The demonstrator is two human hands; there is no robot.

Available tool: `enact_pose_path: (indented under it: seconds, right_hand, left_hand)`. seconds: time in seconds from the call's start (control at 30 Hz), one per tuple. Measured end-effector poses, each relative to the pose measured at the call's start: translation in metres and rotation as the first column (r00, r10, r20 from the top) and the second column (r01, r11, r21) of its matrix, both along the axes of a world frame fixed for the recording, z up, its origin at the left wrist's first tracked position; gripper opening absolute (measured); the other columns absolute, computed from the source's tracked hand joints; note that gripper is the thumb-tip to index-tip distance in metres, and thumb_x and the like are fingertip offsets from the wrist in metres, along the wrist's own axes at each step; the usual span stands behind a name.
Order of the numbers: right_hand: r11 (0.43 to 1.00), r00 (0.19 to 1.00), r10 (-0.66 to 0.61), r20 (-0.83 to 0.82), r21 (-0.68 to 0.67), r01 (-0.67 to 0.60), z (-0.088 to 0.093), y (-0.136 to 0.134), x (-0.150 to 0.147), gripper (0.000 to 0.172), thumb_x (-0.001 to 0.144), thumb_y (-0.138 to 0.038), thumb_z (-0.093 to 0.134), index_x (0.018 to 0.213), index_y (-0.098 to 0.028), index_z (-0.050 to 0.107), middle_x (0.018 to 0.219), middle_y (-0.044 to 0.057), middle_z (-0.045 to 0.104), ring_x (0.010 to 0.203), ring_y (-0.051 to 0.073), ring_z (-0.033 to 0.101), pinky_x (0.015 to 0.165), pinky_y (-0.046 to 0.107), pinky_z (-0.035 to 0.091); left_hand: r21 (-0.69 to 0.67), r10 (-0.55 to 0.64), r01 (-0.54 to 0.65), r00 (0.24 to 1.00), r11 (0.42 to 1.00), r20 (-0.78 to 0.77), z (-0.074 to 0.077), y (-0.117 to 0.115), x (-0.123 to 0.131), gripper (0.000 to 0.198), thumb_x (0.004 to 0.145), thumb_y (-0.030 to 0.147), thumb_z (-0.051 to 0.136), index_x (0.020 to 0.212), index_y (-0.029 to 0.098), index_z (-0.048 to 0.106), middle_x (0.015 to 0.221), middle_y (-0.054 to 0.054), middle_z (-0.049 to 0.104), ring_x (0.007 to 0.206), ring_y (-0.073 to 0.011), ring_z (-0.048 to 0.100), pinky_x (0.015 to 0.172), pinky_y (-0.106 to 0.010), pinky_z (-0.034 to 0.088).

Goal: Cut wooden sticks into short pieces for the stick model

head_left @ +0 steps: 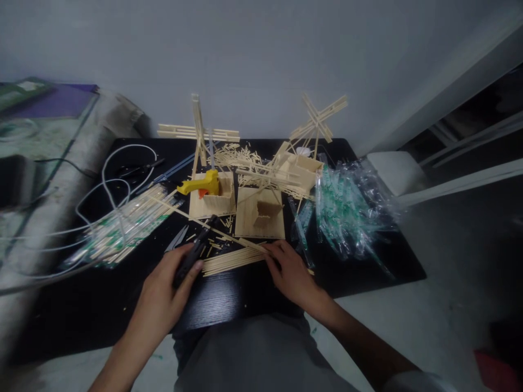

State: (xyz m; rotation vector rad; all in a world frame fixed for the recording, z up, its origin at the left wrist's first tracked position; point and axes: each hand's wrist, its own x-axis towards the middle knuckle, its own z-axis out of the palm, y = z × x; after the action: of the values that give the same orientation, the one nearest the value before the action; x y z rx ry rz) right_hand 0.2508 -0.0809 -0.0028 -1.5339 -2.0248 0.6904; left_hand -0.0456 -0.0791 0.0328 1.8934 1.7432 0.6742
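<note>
Against the pale wall, the black counter (229, 299) carried our stick work: our left hand (165, 291) gripped a dark tool (195, 251), fingers closed round it, aimed at the bundle of sticks (232, 260) lying just before us. Our right hand (292, 275) pinned that bundle flat with open fingers, likely against rolling. We could not make out the tool's tip, and blur smeared the counter's left edge.

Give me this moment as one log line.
left hand: grips black tool | right hand: flat on wooden sticks | yellow glue gun: on stick box | surface: black table
</note>
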Motion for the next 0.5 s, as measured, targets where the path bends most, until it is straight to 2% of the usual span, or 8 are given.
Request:
enact_pose_path:
  seconds: [0.07,0.17,0.3,0.5]
  right_hand:
    - [0.999,1.000,0.015,0.005,0.044,-0.015,-0.007,0.001,0.001,0.028,0.105,-0.019,0.048,0.125,-0.019,0.068,0.110,0.014,0.066,0.100,0.026,0.068,0.092,0.042,0.059]
    - [0.995,0.999,0.043,-0.011,0.093,-0.042,-0.015,0.007,0.000,0.026,0.105,-0.017,0.051,0.121,-0.021,0.070,0.109,0.012,0.066,0.101,0.025,0.067,0.092,0.042,0.059]
    - [0.987,0.998,0.047,-0.042,0.156,-0.040,-0.018,0.019,-0.005,0.018,0.103,-0.018,0.058,0.111,-0.018,0.074,0.104,0.012,0.071,0.101,0.026,0.067,0.092,0.043,0.058]
    - [0.985,0.999,0.050,0.014,0.164,-0.052,-0.019,0.035,-0.012,0.014,0.099,-0.014,0.064,0.103,-0.020,0.076,0.101,0.011,0.076,0.100,0.028,0.066,0.094,0.046,0.053]
  left_hand:
    - [-0.020,-0.032,0.032,0.999,0.999,-0.006,-0.003,-0.001,0.004,0.047,0.097,0.062,0.053,0.121,0.024,0.067,0.118,-0.006,0.078,0.102,-0.0262,0.076,0.089,-0.032,0.058]
    - [-0.084,-0.050,0.046,0.998,0.995,-0.037,-0.002,-0.001,0.007,0.047,0.095,0.066,0.052,0.105,0.023,0.070,0.100,-0.004,0.081,0.087,-0.0246,0.077,0.078,-0.029,0.057]
    - [-0.166,-0.083,0.066,0.992,0.984,-0.099,0.003,0.002,0.010,0.052,0.098,0.065,0.042,0.084,0.023,0.067,0.077,-0.003,0.076,0.070,-0.0231,0.074,0.068,-0.030,0.054]
    - [-0.197,-0.104,0.074,0.984,0.978,-0.147,0.004,0.000,0.011,0.058,0.098,0.068,0.035,0.082,0.022,0.066,0.081,-0.008,0.077,0.078,-0.0275,0.075,0.071,-0.034,0.054]
